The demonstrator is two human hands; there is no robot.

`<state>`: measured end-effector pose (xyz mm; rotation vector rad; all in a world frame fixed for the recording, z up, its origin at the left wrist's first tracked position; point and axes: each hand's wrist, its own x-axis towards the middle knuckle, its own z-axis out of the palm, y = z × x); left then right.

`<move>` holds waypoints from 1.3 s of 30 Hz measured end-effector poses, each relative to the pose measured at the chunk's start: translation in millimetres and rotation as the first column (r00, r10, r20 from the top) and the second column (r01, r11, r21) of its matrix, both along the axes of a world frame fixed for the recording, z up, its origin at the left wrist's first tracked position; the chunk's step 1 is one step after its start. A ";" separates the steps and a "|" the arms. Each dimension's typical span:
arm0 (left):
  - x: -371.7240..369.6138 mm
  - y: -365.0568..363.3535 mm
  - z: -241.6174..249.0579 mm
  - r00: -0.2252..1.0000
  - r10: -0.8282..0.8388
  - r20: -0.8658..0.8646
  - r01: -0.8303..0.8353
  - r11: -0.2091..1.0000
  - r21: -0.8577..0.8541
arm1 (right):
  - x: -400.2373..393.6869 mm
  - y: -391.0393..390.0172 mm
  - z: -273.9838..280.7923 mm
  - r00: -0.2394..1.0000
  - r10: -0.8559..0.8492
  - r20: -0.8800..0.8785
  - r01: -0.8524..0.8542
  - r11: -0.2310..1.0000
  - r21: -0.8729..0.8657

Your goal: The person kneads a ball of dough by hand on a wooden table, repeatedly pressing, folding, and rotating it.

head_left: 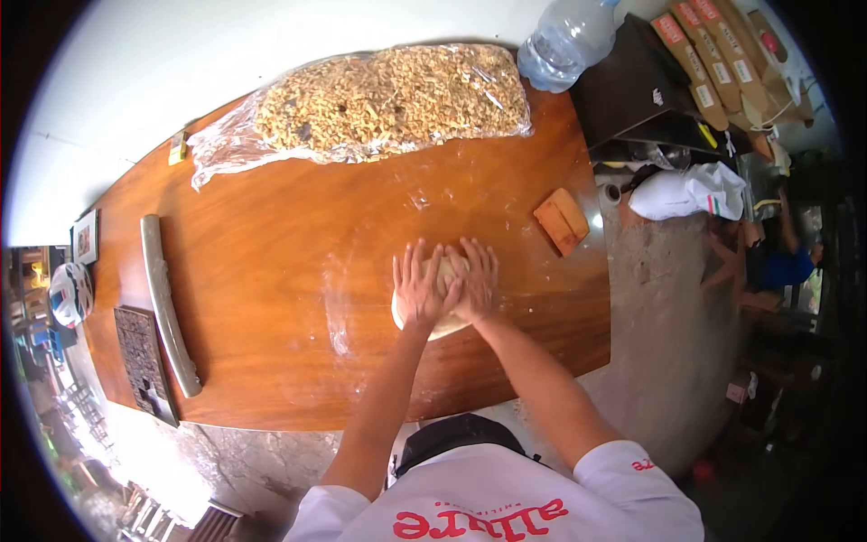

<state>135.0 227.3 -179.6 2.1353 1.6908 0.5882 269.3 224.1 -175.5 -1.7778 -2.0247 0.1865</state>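
Note:
A pale, rounded mass that looks like dough (440, 327) lies on the brown wooden table (271, 235), largely covered by both hands. My left hand (424, 286) presses on its left part, fingers stretched out and pointing away from me. Beside it, my right hand (475, 278) lies over the right part with its fingers spread. The two hands touch or overlap near the thumbs. White powdery smears mark the wood to the left of the dough.
A clear bag of brown pieces (397, 99) lies along the back edge, beside a large plastic bottle (567, 45). An orange-brown block (562, 221) sits at the right. Toward the left are a long grey tube (165, 303) and a dark carved panel (144, 361).

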 end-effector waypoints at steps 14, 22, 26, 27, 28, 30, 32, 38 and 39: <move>-2.7 4.6 30.4 0.806 0.337 0.487 -0.154 0.913 -0.377 | 89.4 84.4 -9.4 -0.020 -0.303 -0.953 0.168 0.938 -0.302; -23.7 -90.5 40.3 0.678 0.581 0.450 -0.271 0.767 -0.581 | 21.8 15.5 -24.2 0.624 -0.096 -0.776 -0.156 0.957 -0.244; -57.0 -96.1 47.5 0.623 0.641 0.448 -0.355 0.742 -0.569 | -21.3 -39.9 16.4 0.839 0.031 -0.543 -0.096 0.991 -0.092; -63.3 -100.5 41.7 0.613 0.641 0.462 -0.380 0.752 -0.539 | -30.0 -65.1 23.6 0.894 0.136 -0.427 -0.117 0.991 0.070; -65.0 -100.8 36.8 0.602 0.645 0.470 -0.375 0.749 -0.546 | -39.3 -95.1 30.1 0.900 0.140 -0.413 -0.124 0.990 0.067; -68.0 -88.7 28.1 0.638 0.547 0.541 -0.379 0.835 -0.398 | -55.9 -149.9 39.4 0.972 0.181 -0.150 -0.167 0.981 0.102; -63.0 -78.2 17.0 0.736 0.398 0.548 -0.305 0.917 -0.258 | -57.2 -183.0 41.8 0.950 0.264 -0.170 -0.264 0.964 0.022; -45.9 -149.7 26.3 0.803 0.084 0.590 0.036 0.981 -0.190 | -37.1 -203.9 36.1 0.876 0.022 -0.482 -0.129 0.973 -0.190; -46.9 -174.3 20.0 0.806 0.083 0.586 0.043 0.979 -0.198 | -41.4 -204.5 35.5 0.898 -0.012 -0.440 0.018 1.000 0.009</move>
